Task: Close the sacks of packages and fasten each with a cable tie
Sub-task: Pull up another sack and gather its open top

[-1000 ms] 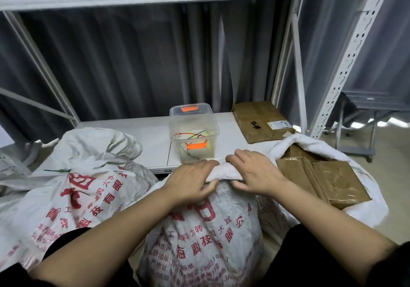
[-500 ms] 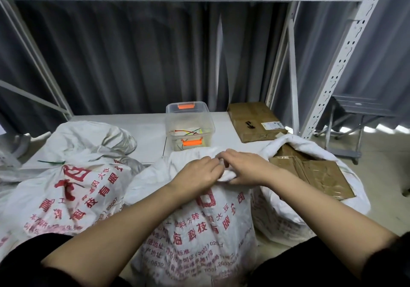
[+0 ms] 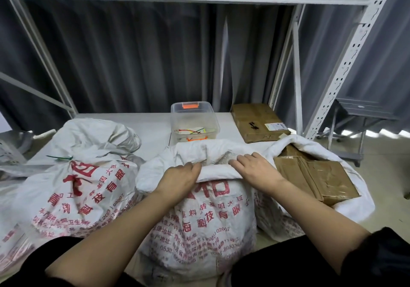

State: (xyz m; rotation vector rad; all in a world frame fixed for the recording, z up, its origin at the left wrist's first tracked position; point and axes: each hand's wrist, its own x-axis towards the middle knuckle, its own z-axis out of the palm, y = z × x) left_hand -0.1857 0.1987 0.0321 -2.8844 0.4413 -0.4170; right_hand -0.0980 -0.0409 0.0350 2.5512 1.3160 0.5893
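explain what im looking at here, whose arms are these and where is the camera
There is no machine here. The camera sits on a person's head and looks forward and down, so the two bare arms are that person's own. The left hand and right hand each grip the folded top edge of the middle sack, a white woven one with red print. The left sack is already tied with a green cable tie. The right sack lies open, showing brown packages. On the white shelf behind stand a clear plastic box of coloured cable ties and another brown package.
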